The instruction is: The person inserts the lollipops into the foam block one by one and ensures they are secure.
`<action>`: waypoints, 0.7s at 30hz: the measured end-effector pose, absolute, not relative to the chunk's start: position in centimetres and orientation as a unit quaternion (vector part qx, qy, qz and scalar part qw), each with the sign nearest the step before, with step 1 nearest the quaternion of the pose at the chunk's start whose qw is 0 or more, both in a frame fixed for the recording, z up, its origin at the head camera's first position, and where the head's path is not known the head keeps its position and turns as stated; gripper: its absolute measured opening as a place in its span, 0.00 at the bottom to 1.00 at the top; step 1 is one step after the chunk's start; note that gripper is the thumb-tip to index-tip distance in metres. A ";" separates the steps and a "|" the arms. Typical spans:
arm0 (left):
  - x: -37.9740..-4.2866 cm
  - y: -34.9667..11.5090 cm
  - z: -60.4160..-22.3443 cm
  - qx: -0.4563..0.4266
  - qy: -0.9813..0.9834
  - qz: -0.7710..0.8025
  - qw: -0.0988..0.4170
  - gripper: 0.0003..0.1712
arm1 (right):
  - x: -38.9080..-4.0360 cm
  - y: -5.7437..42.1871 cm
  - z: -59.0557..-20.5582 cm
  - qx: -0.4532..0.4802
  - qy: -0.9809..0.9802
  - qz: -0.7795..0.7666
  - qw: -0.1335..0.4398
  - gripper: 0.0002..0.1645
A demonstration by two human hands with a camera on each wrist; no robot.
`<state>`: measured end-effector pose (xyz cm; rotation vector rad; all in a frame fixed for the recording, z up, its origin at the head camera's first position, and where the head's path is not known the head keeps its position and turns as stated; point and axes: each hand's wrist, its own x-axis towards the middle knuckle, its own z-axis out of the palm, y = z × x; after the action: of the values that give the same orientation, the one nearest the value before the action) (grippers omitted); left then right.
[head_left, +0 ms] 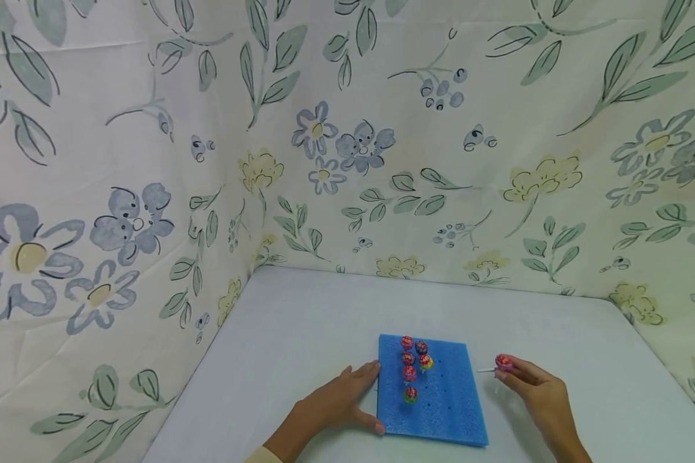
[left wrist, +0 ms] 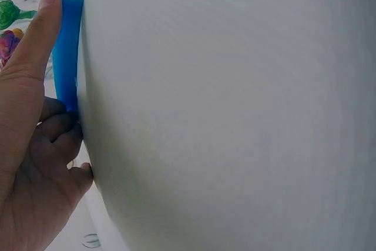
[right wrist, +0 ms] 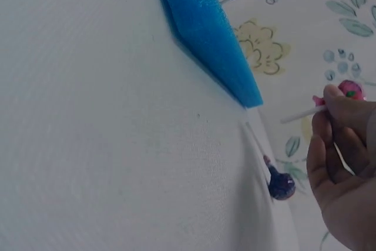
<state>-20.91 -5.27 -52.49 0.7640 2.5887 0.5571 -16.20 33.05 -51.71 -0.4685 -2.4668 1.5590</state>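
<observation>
A blue foam block lies on the white table, with several wrapped lollipops standing in its left part. My left hand rests at the block's left side, fingers along the edge and thumb at the near left corner. To the right of the block, my right hand pinches a lollipop with a red and pink wrapper between thumb and fingers. Its white stick points left toward the block, above the table.
In the right wrist view a dark blue and purple lollipop lies on the table near the right hand. Small holes dot the foam's right part. A floral cloth hangs behind and beside the white table.
</observation>
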 end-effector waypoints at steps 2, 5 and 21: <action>-20.9 -5.3 -52.5 0.272 0.922 0.198 0.191 0.69 | -16.3 32.9 -51.6 -0.162 -0.839 0.511 0.087 0.35; -20.9 -5.3 -52.4 0.270 0.923 0.198 0.191 0.68 | -16.3 32.5 -51.4 -0.160 -0.842 0.508 0.085 0.35; -20.8 -5.2 -52.1 0.269 0.924 0.193 0.189 0.68 | -16.5 31.0 -52.2 -0.083 -0.830 0.538 0.123 0.19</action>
<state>-20.77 -5.21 -52.12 0.7573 2.5989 0.5418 -16.50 31.02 -52.19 -0.2430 -2.4198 1.5693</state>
